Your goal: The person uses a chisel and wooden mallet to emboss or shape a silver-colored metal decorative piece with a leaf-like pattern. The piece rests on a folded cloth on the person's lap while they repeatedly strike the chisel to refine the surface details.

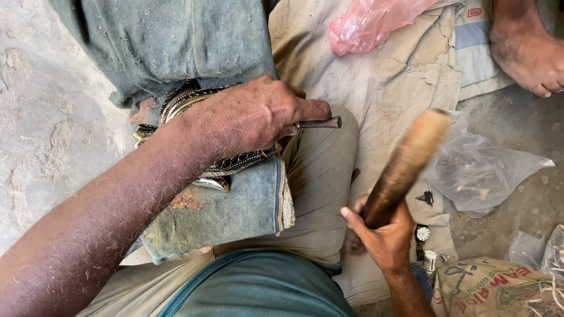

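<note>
A thin metal punch (320, 123) is gripped in the closed left hand (252, 117), its tip pointing toward 3 o'clock over the patterned metal bangles (188, 100) — these rest on folded denim (235, 205) across the lap. At 5 o'clock from them, a wooden mallet (405, 167) is clasped by the right hand (385, 238), fingers wrapped round its lower end, head raised. Embossing already shows on the bangles; how much is left cannot be told.

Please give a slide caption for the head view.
Left hand holds punch on bangles; right hand raises wooden mallet.
</note>
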